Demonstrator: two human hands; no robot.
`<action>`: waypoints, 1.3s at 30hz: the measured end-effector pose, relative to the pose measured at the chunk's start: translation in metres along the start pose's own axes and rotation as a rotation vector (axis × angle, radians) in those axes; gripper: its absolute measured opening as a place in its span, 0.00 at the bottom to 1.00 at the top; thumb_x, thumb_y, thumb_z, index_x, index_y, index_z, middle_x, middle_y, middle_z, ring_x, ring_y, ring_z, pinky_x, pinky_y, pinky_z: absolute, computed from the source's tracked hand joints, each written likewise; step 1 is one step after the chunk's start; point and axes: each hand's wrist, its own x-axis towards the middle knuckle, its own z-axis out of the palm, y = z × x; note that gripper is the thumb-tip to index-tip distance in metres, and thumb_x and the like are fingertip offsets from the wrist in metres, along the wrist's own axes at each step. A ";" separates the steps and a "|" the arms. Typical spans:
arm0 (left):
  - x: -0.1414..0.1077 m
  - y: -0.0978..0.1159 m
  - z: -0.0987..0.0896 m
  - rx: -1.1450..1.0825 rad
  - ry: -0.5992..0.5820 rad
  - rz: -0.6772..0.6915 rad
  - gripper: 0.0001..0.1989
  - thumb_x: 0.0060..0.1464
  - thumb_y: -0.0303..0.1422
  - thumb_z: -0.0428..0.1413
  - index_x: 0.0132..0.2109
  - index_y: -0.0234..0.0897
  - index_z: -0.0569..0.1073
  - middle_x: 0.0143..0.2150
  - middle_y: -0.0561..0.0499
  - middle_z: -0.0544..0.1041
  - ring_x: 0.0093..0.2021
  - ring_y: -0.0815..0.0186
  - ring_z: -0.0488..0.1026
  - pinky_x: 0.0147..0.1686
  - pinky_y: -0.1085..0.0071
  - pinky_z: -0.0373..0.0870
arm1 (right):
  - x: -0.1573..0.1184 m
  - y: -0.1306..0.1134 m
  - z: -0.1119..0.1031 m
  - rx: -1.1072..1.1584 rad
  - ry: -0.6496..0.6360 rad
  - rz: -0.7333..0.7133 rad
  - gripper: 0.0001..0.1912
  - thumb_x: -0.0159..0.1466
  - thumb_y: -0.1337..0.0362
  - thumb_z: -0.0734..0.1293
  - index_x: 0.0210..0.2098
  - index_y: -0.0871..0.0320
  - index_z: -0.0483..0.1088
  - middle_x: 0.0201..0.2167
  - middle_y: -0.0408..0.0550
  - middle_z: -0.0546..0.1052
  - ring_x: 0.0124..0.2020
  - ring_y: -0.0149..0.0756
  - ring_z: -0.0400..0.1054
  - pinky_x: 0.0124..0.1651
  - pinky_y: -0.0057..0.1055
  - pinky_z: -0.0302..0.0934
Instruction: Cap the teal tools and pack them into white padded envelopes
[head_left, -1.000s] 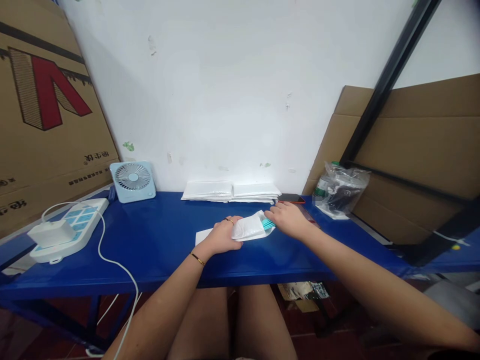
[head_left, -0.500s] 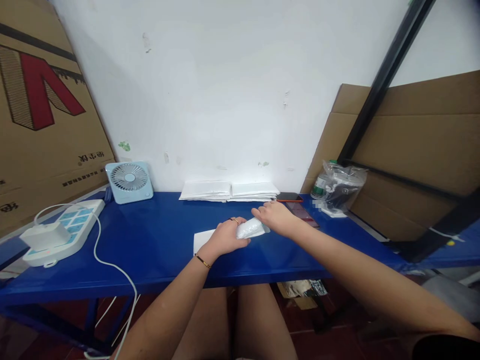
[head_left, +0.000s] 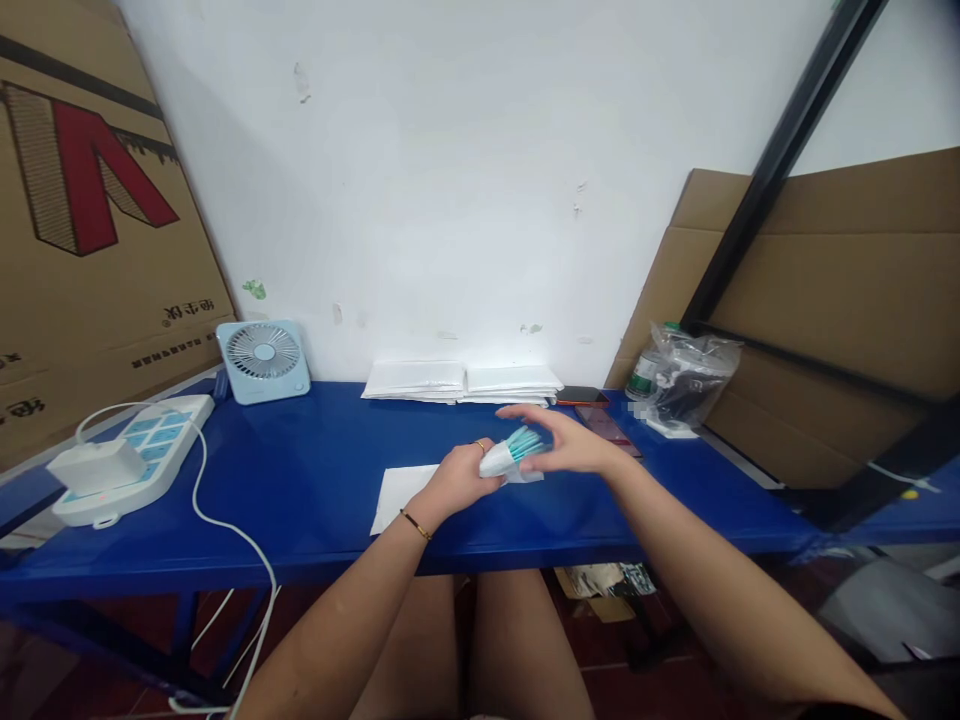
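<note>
Had my left hand clamped on the white wrapper over the blue table, right hand spread at its protruding teal sticks, contact unclear.

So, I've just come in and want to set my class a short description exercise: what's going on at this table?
A person is at a blue table, working with bare hands. The left hand grips a white wrapper with thin teal pieces showing at its open end. The right hand is open around that end; whether it touches them is hard to tell. A white sheet lies by the left wrist, and white stacks sit along the wall.
</note>
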 end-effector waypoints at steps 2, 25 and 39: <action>0.001 0.001 0.004 -0.061 0.022 0.024 0.13 0.46 0.39 0.57 0.39 0.38 0.68 0.33 0.53 0.75 0.34 0.62 0.72 0.31 0.71 0.65 | 0.001 -0.001 0.012 0.209 0.182 0.082 0.22 0.66 0.53 0.54 0.55 0.55 0.62 0.54 0.51 0.68 0.53 0.41 0.63 0.52 0.37 0.58; -0.013 -0.001 -0.007 0.348 -0.142 0.212 0.44 0.33 0.50 0.63 0.59 0.44 0.60 0.61 0.43 0.60 0.61 0.48 0.53 0.58 0.52 0.44 | -0.053 0.051 0.064 0.306 0.241 0.255 0.21 0.64 0.65 0.56 0.56 0.53 0.63 0.58 0.49 0.65 0.59 0.41 0.57 0.62 0.47 0.49; -0.026 0.027 0.012 0.366 0.058 0.254 0.13 0.62 0.34 0.43 0.40 0.41 0.72 0.41 0.48 0.74 0.43 0.62 0.68 0.45 0.63 0.58 | -0.039 0.061 0.049 -0.086 0.086 0.033 0.13 0.58 0.72 0.61 0.37 0.56 0.74 0.37 0.49 0.76 0.40 0.36 0.70 0.46 0.35 0.63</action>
